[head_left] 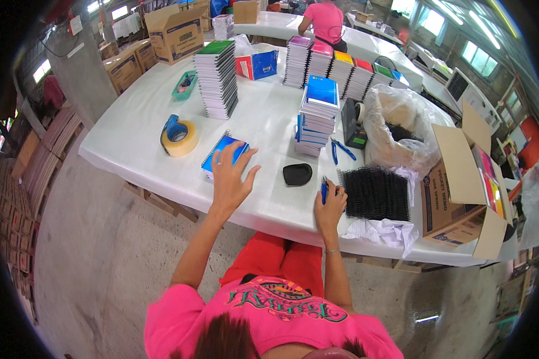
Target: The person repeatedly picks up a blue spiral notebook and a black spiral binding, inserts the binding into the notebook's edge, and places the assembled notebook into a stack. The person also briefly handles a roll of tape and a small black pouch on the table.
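My left hand (230,179) is over a small blue-covered spiral notebook (229,141) on the white table. Its fingers are spread and the thumb stands apart; whether the fingertips touch the cover I cannot tell. In my right hand (330,208) is a pair of blue-handled pliers (324,190), gripped near the table's front edge. Right beside that hand lies a pile of black spiral binding coils (376,192). A black rounded pad (297,175) sits between my hands. Beyond it rises a stack of blue-covered pads (318,113), next to a second pair of blue-handled pliers (343,151).
A tape dispenser (179,137) and a tall notebook stack (217,81) stand left. Several coloured notebook stacks (340,70) line the back. On the right are a plastic bag (401,122), an open carton (452,200) and crumpled white cloth (383,232). Another person (326,24) works farther off.
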{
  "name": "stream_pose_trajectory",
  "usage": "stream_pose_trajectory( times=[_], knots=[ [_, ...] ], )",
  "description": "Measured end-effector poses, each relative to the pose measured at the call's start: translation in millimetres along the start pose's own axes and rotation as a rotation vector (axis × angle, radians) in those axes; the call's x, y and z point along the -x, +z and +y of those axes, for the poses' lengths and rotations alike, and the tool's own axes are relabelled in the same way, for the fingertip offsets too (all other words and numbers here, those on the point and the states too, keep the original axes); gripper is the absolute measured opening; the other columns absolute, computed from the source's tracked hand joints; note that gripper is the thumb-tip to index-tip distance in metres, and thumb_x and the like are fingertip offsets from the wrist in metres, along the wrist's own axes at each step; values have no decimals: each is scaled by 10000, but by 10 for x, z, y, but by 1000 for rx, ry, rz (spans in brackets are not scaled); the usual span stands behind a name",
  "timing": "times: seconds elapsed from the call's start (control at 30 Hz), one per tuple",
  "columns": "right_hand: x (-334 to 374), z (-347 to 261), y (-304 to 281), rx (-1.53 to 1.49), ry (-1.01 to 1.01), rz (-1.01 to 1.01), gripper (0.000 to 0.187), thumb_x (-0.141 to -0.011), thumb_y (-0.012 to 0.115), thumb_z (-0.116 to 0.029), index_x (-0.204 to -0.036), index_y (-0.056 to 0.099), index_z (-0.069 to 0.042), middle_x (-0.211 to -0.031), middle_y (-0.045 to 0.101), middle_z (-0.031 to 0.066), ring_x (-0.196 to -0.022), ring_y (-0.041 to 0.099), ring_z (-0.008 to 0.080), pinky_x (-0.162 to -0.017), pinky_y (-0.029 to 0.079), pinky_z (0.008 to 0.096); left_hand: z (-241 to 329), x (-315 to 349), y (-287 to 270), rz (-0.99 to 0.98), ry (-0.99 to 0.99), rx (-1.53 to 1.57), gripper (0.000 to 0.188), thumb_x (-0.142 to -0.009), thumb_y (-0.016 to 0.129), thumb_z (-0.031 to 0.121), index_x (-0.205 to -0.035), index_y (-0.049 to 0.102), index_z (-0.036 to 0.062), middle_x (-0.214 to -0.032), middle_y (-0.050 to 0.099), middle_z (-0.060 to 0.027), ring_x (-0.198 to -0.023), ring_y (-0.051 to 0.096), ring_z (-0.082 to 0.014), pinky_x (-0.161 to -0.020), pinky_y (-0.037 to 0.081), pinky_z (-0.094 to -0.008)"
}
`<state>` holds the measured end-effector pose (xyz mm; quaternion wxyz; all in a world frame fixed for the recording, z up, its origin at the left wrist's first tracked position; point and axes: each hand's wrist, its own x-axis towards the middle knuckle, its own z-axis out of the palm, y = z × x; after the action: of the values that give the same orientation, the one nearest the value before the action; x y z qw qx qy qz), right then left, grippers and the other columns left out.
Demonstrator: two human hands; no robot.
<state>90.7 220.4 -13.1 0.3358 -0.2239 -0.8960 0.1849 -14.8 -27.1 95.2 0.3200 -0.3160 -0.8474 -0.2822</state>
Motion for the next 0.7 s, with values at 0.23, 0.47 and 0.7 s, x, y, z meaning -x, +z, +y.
stream_pose_trajectory(
  times=[0.23,0.47,0.7],
  knots=[
    [-16,-272,-73,-103,-87,125,351,-865,629,-123,-1211,597,-71,-1188,508,218,-1127,475,382,-991,366,480,-550,610,-78,395,-517,273,420,-914,631,156,-1315,542,71,-1212,563,-142,-1169,494,-301,-1042,329,-427],
    [79,-1022,538,-493,-297,-255,270,-841,662,-135,-1105,660,-75,-1094,561,172,-1009,514,361,-886,414,458,-1351,989,141,-54,-472,64,572,-836,721,268,-1338,526,77,-1195,581,-110,-1162,504,-286,-1012,340,-443],
    [22,-1399,867,-383,-288,-317,335,-812,717,-240,-1114,670,-105,-1114,543,117,-1077,467,309,-919,344,462,-1606,795,145,-227,-499,83,470,-724,811,378,-1058,709,64,-1147,589,-63,-1119,514,-264,-978,342,-438]
  ],
)
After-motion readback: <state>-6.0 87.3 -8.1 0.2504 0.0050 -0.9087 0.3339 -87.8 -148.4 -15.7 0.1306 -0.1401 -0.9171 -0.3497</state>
